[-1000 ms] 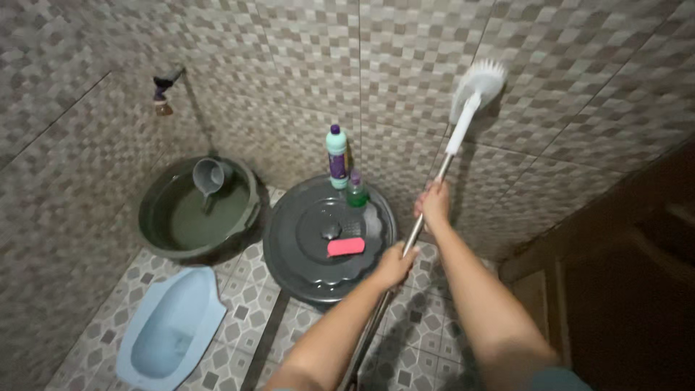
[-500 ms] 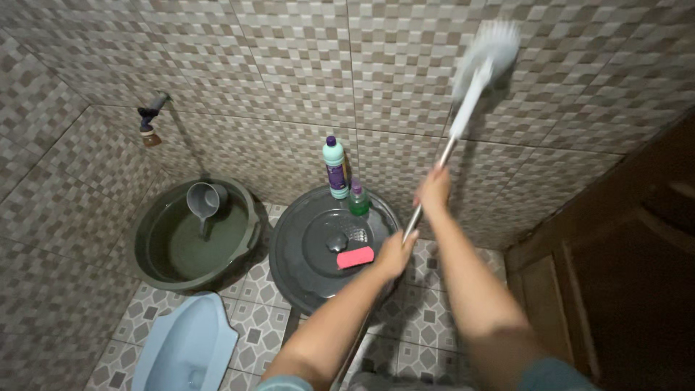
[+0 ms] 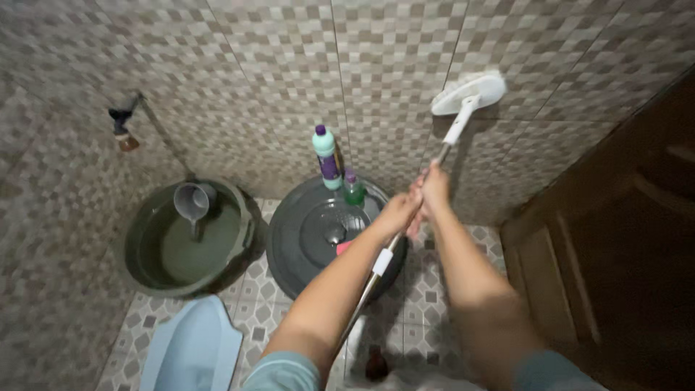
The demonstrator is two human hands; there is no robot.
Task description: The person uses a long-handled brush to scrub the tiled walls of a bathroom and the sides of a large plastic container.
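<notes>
Grip: both hands wrapped tight around the shaft of a long-handled brush (image 3: 449, 137), left hand (image 3: 397, 213) just below and touching the right hand (image 3: 433, 190).
Brush axis: long axis runs from lower left, between the forearms, up and to the right toward the wall.
Brush head: white bristle head (image 3: 469, 94) at the upper end, pointing up-right, pressed flat against the mosaic wall tiles (image 3: 362, 72).
Shaft: white plastic neck under the head, metal pole below it, with a white band (image 3: 381, 261) on the pole beneath the left hand.
Position: brush held above the floor, over the right edge of a round grey lid (image 3: 304, 239).
On the lid: tall teal bottle with purple label (image 3: 325, 157), small green bottle (image 3: 353, 190), pink object (image 3: 342, 247) partly hidden by the left forearm.
Left of lid: dark green basin (image 3: 145, 224) holding water, grey dipper (image 3: 190, 203) in it.
Floor: pale blue squat toilet pan (image 3: 190, 351) at lower left.
Wall fitting: tap (image 3: 121, 124) on the left wall above the basin.
Right side: dark wooden door (image 3: 622, 253).
</notes>
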